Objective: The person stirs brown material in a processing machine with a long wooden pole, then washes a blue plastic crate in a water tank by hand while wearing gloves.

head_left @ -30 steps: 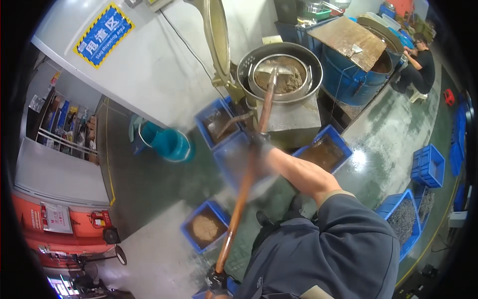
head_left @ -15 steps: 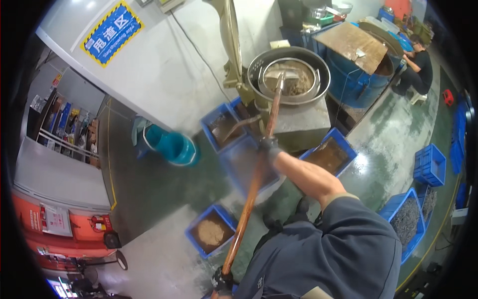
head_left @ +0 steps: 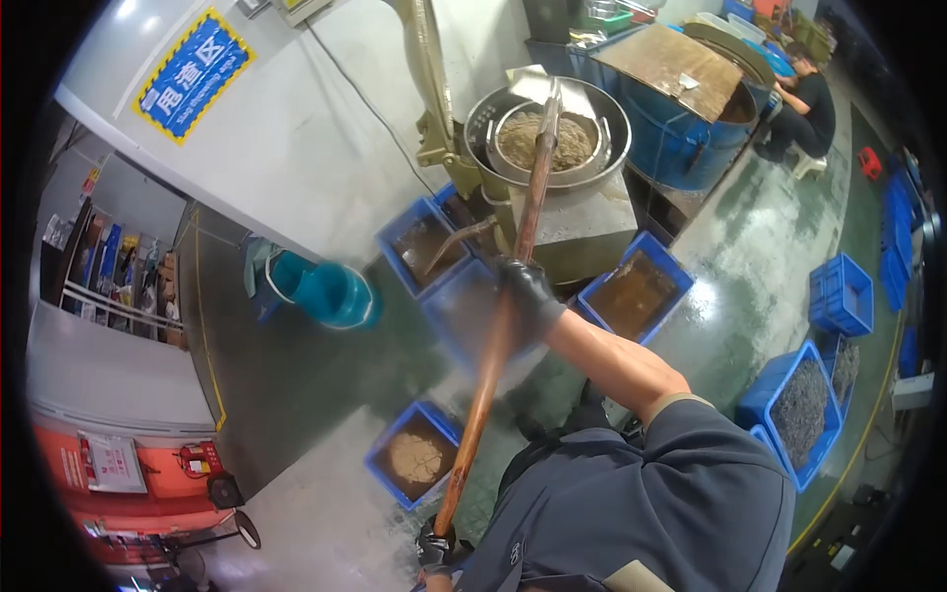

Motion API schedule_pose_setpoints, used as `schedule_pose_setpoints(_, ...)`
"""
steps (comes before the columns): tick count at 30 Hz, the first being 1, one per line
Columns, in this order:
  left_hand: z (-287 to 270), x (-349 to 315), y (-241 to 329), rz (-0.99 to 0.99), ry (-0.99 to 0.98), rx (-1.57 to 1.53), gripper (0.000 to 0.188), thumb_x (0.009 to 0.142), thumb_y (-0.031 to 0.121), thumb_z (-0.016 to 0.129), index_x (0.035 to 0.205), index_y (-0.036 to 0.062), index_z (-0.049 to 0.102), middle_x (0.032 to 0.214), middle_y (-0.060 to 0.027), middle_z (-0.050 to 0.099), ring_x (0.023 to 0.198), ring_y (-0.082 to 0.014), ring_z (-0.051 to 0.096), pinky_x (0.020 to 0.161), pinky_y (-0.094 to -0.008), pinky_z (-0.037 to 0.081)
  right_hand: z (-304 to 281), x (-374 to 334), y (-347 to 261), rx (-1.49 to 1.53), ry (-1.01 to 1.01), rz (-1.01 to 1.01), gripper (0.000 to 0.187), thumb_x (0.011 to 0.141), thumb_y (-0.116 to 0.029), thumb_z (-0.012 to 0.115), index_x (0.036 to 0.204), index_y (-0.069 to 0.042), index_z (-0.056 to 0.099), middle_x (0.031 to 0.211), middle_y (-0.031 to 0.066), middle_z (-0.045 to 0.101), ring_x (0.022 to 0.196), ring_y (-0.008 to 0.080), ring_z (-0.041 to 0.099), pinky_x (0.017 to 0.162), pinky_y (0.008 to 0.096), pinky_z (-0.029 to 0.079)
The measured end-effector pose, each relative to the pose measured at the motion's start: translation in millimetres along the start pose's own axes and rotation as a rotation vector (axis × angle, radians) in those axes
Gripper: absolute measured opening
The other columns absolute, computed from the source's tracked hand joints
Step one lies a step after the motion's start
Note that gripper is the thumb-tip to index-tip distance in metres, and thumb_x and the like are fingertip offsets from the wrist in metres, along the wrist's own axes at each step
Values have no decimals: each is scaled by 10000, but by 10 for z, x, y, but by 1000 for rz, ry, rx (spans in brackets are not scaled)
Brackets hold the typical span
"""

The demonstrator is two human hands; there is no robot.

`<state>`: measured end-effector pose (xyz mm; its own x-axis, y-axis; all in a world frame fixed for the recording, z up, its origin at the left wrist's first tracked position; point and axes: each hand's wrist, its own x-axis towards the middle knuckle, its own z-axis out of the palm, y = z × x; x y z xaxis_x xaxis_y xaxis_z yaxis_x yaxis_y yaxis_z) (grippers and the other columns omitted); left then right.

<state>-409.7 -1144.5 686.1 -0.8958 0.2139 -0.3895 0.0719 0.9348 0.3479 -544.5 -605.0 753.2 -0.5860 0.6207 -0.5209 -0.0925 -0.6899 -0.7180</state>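
Note:
A long wooden-handled shovel point(head_left: 480, 403) slants across the view. My right hand point(head_left: 531, 296), in a black glove, is wrapped round the middle of its handle. Close to the lower edge, my left hand point(head_left: 435, 548), also gloved, grips the handle's lower end. The flat metal blade point(head_left: 564, 96) is over the far rim of a round metal drum point(head_left: 617, 133) on a machine. Inside the drum sits a smaller basket point(head_left: 592, 158) holding wet, brownish-grey sludge point(head_left: 564, 148).
Blue bins of brown liquid point(head_left: 636, 296) stand round the machine; one holds a tan lump point(head_left: 415, 458). Teal buckets point(head_left: 345, 296) stand left. A blue drum point(head_left: 656, 138) bears a board point(head_left: 681, 69). Right are a bin of grey bits point(head_left: 804, 409) and a seated person point(head_left: 807, 113).
The shovel blade has risen from the sludge in the basket to the drum's far rim. Both hands keep their grip. The whole view has shifted slightly.

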Motion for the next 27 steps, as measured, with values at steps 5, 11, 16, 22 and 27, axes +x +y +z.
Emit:
schedule_pose_setpoints(5,-53,379,-1,80,-249,56,332,797,360,627,1013,113,673,910,-168,683,857,-366,652,737,-426,512,-526,-347,-88,355,-117,-34,103,888,-131,582,944,-45,585,641,45,528,528,175,536,475,332,478)
schedule_pose_setpoints(11,-346,712,277,241,-343,155,288,786,356,637,940,117,688,872,-159,688,824,-365,655,720,-429,518,-1466,-352,39,423,42,-133,120,911,-164,530,874,-68,592,666,15,517,560,154,527,521,270,450)
schedule_pose_setpoints(16,-409,783,511,268,-427,348,292,752,353,667,923,117,695,840,-156,689,776,-362,656,701,-434,522,-2255,13,554,515,176,-106,141,908,-214,575,866,-80,578,652,23,532,566,153,523,535,281,450)
schedule_pose_setpoints(22,-383,757,1451,356,-505,586,296,728,358,678,924,137,698,785,-134,687,728,-335,663,666,-439,529,-3742,778,1966,709,471,233,45,873,-103,530,841,-77,512,632,66,512,534,219,541,483,348,489)
schedule_pose_setpoints(27,-324,807,2014,192,-554,679,296,733,358,671,938,147,699,799,-141,687,736,-335,664,670,-441,530,-3487,924,1688,398,719,323,26,872,-49,513,882,-55,535,616,86,518,470,241,524,423,381,474)
